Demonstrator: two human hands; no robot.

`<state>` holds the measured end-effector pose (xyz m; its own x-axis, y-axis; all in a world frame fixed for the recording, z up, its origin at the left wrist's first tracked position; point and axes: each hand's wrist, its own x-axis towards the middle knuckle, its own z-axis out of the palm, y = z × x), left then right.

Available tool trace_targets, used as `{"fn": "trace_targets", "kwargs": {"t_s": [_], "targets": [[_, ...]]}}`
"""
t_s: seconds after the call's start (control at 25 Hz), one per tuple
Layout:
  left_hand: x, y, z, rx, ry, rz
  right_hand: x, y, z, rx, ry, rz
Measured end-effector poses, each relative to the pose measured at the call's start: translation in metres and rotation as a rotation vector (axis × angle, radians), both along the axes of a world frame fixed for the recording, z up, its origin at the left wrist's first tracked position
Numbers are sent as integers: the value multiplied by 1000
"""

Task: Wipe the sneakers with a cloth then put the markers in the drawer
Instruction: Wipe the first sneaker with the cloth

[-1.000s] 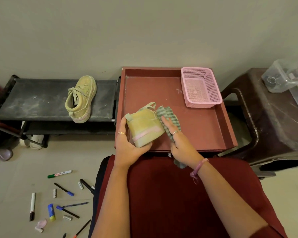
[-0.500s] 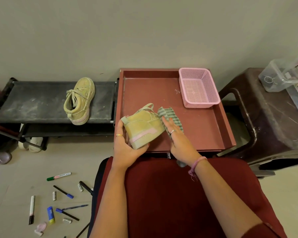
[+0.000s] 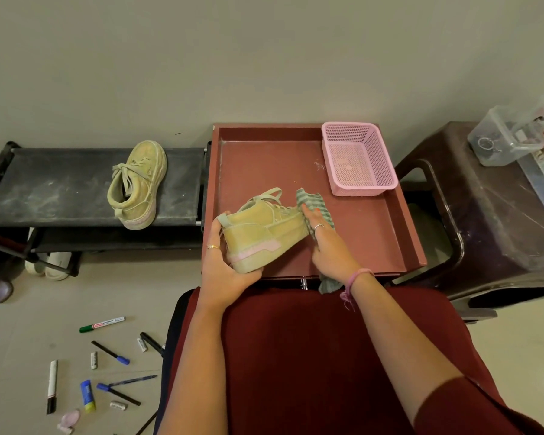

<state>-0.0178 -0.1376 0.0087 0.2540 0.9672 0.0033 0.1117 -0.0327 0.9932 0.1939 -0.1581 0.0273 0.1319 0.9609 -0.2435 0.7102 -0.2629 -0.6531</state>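
My left hand (image 3: 223,271) grips the heel of a yellow-green sneaker (image 3: 264,229), held on its side over the open reddish-brown drawer (image 3: 264,158). My right hand (image 3: 328,252) holds a green striped cloth (image 3: 314,204) and presses it against the sneaker's toe end; the cloth's tail hangs below my wrist. The second sneaker (image 3: 137,183) lies on the black shoe rack (image 3: 44,186) at the left. Several markers (image 3: 102,323) and pens lie scattered on the floor at the lower left.
A pink mesh basket (image 3: 358,158) sits in the drawer's far right corner. A dark brown plastic stool (image 3: 496,215) at the right carries clear plastic boxes (image 3: 515,142). White slippers (image 3: 49,265) lie under the rack. My red-clad lap fills the foreground.
The sneaker has turned so its side faces up more, with the toe pointing right. My right hand and the cloth slid along toward the toe.
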Motion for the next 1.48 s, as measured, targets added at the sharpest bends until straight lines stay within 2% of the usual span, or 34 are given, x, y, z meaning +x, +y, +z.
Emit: {"fn": "trace_targets", "kwargs": {"t_s": [0.12,0.24,0.36,0.48,0.6,0.72,0.8,0.88,0.96,1.08,1.16,1.28,1.32,1.4,1.48], "targets": [[-2,2,-2,2,13,6,-23,-8,12,7,53,8],[-2,4,-1,4,12,-4,-64,-33,27,86,209,112],[-1,4,-2,-22,-4,-13,-65,-28,31,115,117,208],[1,4,-1,-21,6,-32,-39,10,31,12,-1,176],[1,3,-2,-15,13,-45,-20,40,38,-104,95,140],[3,4,-1,-29,-17,-33,-46,19,48,-60,189,166],[4,5,-2,-48,-44,-24,-71,-12,48,15,141,241],[4,5,-3,-59,-43,-10,-77,-26,46,92,-3,330],[3,5,-3,-67,-41,-3,-56,-8,41,75,-86,293],[4,3,-2,-56,-20,-15,-23,24,31,-1,-134,139],[4,3,-1,-46,-19,-14,-31,20,29,3,-76,89],[2,6,-3,-46,-31,4,-62,-22,30,63,75,195],[2,6,-3,-49,-33,7,-65,-33,30,93,72,240],[2,7,-3,-47,-43,4,-47,-35,23,123,-25,259],[3,7,-3,-53,-44,-9,-22,-17,15,92,-128,177]]}}
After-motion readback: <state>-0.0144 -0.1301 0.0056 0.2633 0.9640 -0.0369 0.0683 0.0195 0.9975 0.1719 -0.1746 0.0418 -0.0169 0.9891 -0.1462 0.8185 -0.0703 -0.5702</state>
